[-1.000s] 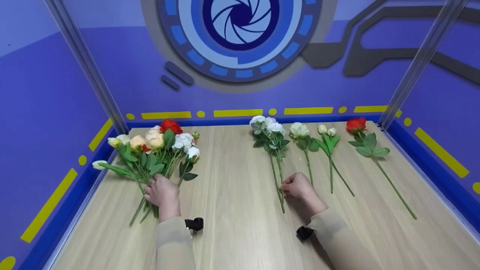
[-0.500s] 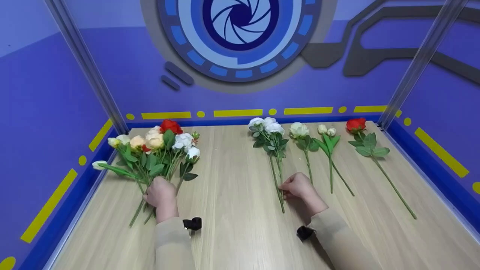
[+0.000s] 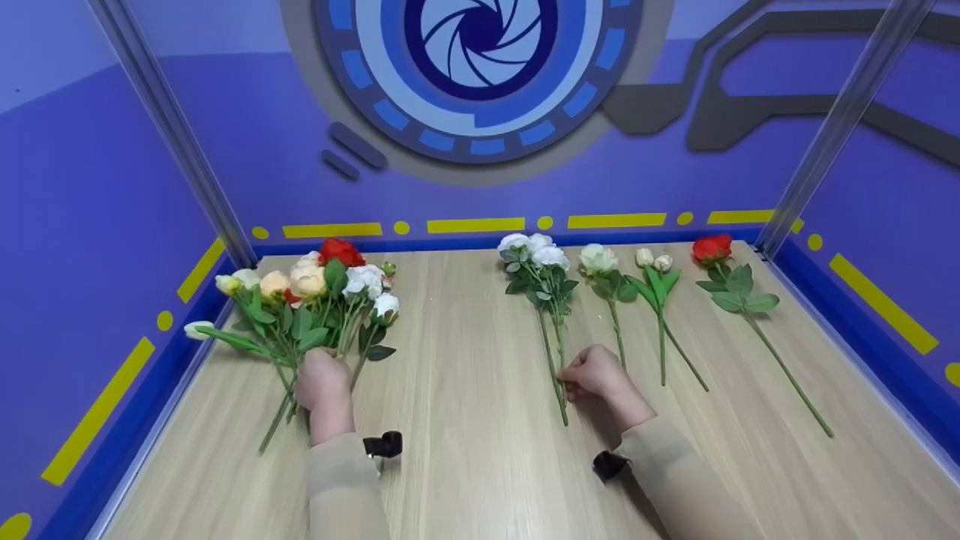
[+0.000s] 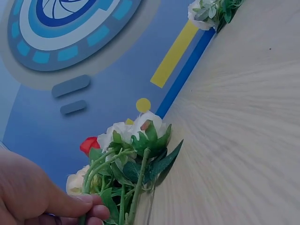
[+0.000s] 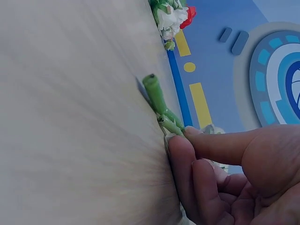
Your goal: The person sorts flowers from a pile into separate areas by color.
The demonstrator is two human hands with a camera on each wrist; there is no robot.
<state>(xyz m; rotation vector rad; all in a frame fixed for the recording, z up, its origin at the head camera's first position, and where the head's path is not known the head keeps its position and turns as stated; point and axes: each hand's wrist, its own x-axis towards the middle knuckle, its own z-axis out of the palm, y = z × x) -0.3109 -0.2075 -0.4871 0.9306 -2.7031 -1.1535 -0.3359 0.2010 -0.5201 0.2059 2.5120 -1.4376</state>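
Beyond the left hand (image 3: 324, 384) and the right hand (image 3: 598, 373) rises a blue-purple wall (image 3: 240, 142) with a round emblem (image 3: 480, 79) and yellow markings along its foot. Under both hands spreads a pale wood-grain table (image 3: 469, 450). At the left hand lies a mixed bunch (image 3: 304, 326) of red, peach, cream and white blooms, its heads pointing away from the person; thumb and finger pinch green stem among its stalks. Next in bulk come two white-flowered stems (image 3: 555, 285), stretching away from the right hand, which pinches them near their cut ends between thumb and finger. Well to the right of that hand lies a long-stemmed red flower (image 3: 739, 281); nearer to it are pale tulips (image 3: 658, 289), and just beyond it a cream flower (image 3: 604, 270). Small black devices (image 3: 384, 445) sit at the inner side of both cuffs, behind the hands.
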